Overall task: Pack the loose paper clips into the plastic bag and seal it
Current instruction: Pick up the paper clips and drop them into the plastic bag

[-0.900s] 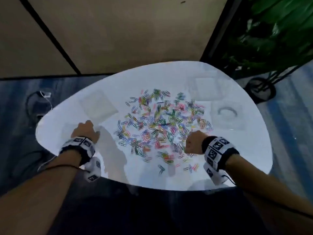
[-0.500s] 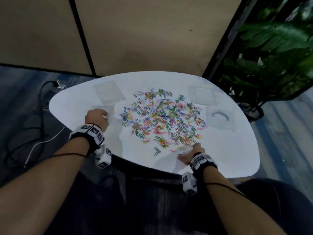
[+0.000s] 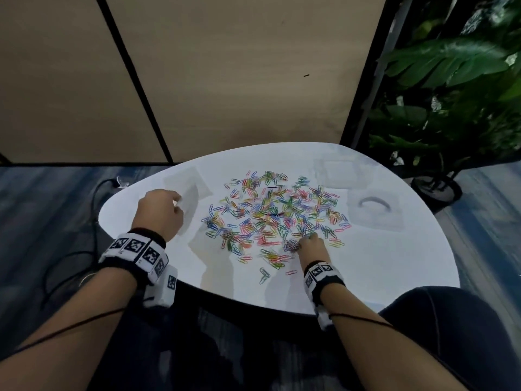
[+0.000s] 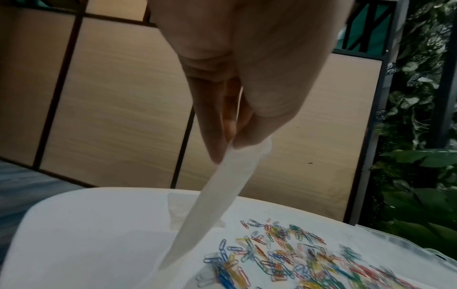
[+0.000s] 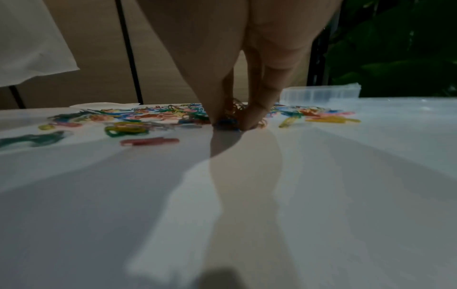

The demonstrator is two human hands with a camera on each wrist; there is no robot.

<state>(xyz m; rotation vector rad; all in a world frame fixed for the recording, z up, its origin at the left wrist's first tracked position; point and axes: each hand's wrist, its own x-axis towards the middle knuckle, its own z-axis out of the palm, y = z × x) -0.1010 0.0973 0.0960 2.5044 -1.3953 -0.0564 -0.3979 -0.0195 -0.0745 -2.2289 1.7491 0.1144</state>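
— Firstly, item one: where were the paper clips (image 3: 275, 214)?
— Scattered loose in many colours across the middle of the white desk (image 3: 394, 261), with a few strays toward its near edge.
— And the plastic bag (image 4: 217, 197)?
— Clear, lifted off the desk at the left side of the spread, hanging down from the left hand (image 3: 159, 211), its lower end close to the surface. Thumb and fingers (image 4: 212, 125) were pressed together on its top edge, pinching it.
— Right hand (image 3: 311, 248)?
— Down at the near side of the spread, fingers (image 5: 257, 109) bunched with their tips on the desk, closed on a small cluster of clips.
— Other stock on the desk?
— Further clear bags lying flat: one (image 3: 184, 177) beyond the left hand, one (image 3: 339, 170) at the far right. A clear plastic container (image 3: 375, 211) stood right of the clips; its contents could not be made out.
— Surroundings?
— Tan panelled wall (image 3: 225, 66) behind, leafy plant (image 3: 451, 80) to the right, a cable (image 3: 95, 210) on the floor at left.
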